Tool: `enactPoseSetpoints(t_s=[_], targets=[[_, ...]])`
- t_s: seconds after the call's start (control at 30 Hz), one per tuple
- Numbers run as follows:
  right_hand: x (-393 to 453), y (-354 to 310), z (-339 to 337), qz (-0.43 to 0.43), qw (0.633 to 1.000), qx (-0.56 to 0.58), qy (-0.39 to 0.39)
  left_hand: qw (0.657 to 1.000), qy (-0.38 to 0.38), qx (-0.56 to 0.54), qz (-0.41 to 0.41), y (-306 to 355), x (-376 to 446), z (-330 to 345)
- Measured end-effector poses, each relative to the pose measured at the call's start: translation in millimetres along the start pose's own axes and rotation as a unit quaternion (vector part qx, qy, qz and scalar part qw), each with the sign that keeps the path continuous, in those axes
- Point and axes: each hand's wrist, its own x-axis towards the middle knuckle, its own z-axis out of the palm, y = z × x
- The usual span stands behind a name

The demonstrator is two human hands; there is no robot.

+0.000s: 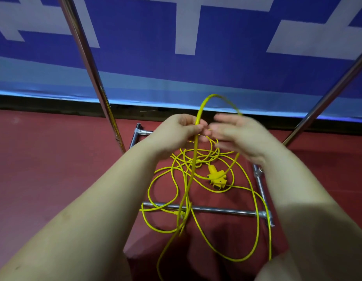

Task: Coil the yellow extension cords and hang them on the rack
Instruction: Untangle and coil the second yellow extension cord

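Two bare hands meet above a red floor. Left hand [183, 128] pinches a loop of yellow extension cord [193, 159]; right hand [235, 132], blurred, has straight fingers. More cord lies tangled below across the metal rack [216, 210] base.

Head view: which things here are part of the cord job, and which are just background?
Job:
yellow cord, loop gripped by left hand
right hand, blurred, open
yellow socket block
rack's chrome uprights and base bars

Background:
blue banner
red floor
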Motion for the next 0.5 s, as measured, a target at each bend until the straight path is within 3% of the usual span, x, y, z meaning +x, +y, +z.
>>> enactPoseSetpoints(t_s=[0.1, 0.17, 0.3, 0.37, 0.43, 0.5], targets=[[-4.2, 13.6, 8.4, 0.052, 0.951, -0.275, -0.134, 0.990, 0.070, -0.124, 0.009, 3.6, 2.2, -0.3], [0.3, 21.1, 13.3, 0.017, 0.936, -0.321, -0.142, 0.978, 0.095, -0.185, 0.022, 6.8, 4.1, -1.9], [-0.9, 12.2, 16.0, -0.005, 0.972, -0.214, -0.102, 0.978, 0.075, -0.194, 0.028, 7.8, 4.6, -3.8], [-1.3, 6.4, 11.7, -0.037, 0.987, -0.149, -0.039, 0.993, 0.029, -0.116, 0.003, 4.3, 1.2, -1.5], [-0.6, -0.6, 6.3, -0.048, 0.998, -0.014, 0.031, 0.998, -0.040, -0.025, -0.029, 0.2, -3.5, 2.3], [0.5, -6.9, -0.3, -0.050, 0.986, 0.138, 0.073, 0.993, -0.096, 0.050, -0.043, -3.8, -5.4, 5.5]])
